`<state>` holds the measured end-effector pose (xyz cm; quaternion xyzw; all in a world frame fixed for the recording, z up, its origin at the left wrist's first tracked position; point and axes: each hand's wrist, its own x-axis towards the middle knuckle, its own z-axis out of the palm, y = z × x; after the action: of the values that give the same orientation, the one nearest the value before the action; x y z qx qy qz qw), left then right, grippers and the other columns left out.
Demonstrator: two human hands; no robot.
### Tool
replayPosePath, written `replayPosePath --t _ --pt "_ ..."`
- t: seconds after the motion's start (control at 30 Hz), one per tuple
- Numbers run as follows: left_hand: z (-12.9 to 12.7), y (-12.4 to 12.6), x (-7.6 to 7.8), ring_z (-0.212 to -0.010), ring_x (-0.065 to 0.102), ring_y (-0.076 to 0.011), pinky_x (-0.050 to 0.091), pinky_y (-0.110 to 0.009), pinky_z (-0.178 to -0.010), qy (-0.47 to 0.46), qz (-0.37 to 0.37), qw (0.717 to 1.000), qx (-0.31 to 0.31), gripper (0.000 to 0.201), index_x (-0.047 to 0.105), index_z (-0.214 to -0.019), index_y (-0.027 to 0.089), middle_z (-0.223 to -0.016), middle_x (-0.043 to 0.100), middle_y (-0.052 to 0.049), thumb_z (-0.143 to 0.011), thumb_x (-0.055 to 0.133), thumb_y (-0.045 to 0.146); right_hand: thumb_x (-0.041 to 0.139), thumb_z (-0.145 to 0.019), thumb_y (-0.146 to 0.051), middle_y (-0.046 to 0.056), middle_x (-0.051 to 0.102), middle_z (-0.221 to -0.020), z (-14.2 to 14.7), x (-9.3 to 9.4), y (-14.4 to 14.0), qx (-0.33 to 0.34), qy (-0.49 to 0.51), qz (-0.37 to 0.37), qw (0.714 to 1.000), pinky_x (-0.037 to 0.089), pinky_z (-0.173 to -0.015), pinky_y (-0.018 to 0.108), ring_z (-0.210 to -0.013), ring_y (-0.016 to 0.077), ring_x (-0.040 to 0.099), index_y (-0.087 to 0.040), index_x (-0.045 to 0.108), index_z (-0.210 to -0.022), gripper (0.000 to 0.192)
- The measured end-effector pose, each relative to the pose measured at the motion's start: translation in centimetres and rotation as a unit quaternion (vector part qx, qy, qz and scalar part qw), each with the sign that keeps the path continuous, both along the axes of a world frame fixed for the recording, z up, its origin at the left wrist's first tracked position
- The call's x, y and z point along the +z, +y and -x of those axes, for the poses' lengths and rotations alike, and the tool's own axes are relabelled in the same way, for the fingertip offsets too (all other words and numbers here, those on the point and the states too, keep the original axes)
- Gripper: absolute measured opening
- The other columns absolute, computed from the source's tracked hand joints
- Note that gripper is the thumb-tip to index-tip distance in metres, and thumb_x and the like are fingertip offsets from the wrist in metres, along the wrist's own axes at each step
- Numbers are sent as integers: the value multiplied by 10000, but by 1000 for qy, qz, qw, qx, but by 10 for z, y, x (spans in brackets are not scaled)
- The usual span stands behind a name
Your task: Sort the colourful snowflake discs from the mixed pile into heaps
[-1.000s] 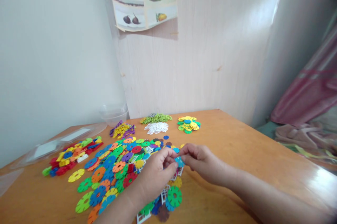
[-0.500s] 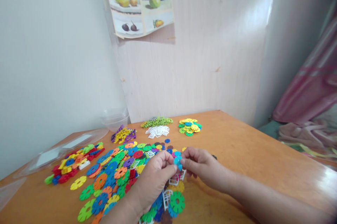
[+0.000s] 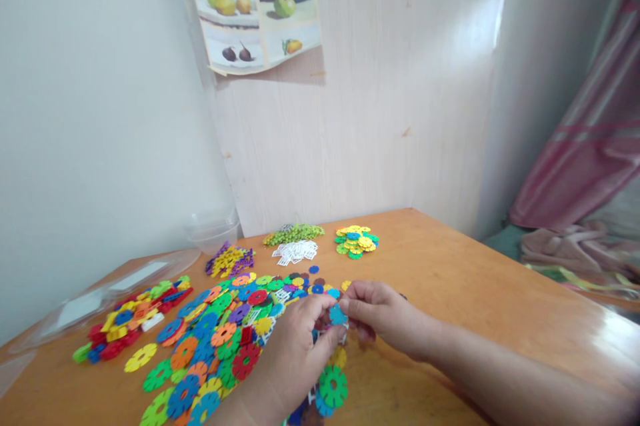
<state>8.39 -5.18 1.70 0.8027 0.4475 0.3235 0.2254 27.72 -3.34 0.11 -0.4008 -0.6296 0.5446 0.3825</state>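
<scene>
My left hand (image 3: 299, 353) and my right hand (image 3: 376, 314) meet over the near middle of the wooden table (image 3: 480, 293). Both pinch one small light-blue notched disc (image 3: 337, 315) between their fingertips. Under and to the left of my left hand lies a big pile of coloured notched discs (image 3: 220, 333) in green, blue, orange, red and yellow. A large green disc (image 3: 333, 387) lies just below my hands, beside white grid pieces mostly hidden by my left hand.
Smaller sorted heaps sit farther back: red and yellow blocks (image 3: 133, 313) at left, purple-yellow pieces (image 3: 230, 259), white grids (image 3: 295, 251), green pieces (image 3: 293, 234), small yellow-green discs (image 3: 356, 241). Clear plastic tubs (image 3: 213, 229) and a lid (image 3: 105, 283) stand by the wall. Pink cloth (image 3: 575, 146) hangs right.
My hands stay together on the light-blue disc and have shifted slightly lower in view; the camera has turned a little to the right and up.
</scene>
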Motion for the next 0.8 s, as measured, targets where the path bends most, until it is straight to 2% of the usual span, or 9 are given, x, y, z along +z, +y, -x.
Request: replayPosePath --t 0.17,0.33,0.43,0.57,0.7,0.8 --pt "-1 1 0 -897 615 -217 431 -287 -761 3 -11 1000 6 197 666 -1021 252 -937 696 -38 -832 632 298 614 -823 -568 -43 582 -589 0 -3 2 6 18 14 1000 357 -456 183 -460 73 508 -175 529 -805 403" --pt "-4 -1 7 -674 583 -151 436 -245 -644 -103 98 990 -7 192 677 -980 216 -738 649 3 -860 603 347 655 -783 -593 -52 557 -570 7 -7 0 -11 54 -6 998 388 -466 194 -467 78 499 -178 547 -822 431" --pt "-5 -1 11 -676 579 -140 449 -236 -639 -195 176 965 -20 261 681 -1003 187 -749 653 0 -864 608 396 661 -796 -565 -40 571 -596 10 -10 0 -34 62 -59 996 414 -506 203 -511 82 513 -176 583 -820 398" --pt "-2 0 13 -785 604 -161 468 -247 -701 -265 245 932 -30 338 696 -971 167 -830 677 -32 -844 632 473 627 -858 -474 -13 619 -645 8 -7 -1 -73 19 -148 986 437 -562 216 -592 101 556 -179 646 -835 297" --pt "0 4 10 -798 597 -158 472 -257 -732 -330 291 898 -25 323 684 -932 153 -853 667 -48 -807 686 451 632 -869 -343 15 677 -775 5 -2 -6 -103 -77 -280 951 470 -660 238 -713 125 611 -201 690 -863 153" --pt "2 5 9 -799 600 -152 471 -262 -740 -363 315 877 -27 278 659 -972 159 -875 655 -45 -788 710 361 657 -836 -274 17 668 -802 6 -1 -10 -106 -121 -317 935 478 -662 234 -716 124 615 -202 682 -884 91"
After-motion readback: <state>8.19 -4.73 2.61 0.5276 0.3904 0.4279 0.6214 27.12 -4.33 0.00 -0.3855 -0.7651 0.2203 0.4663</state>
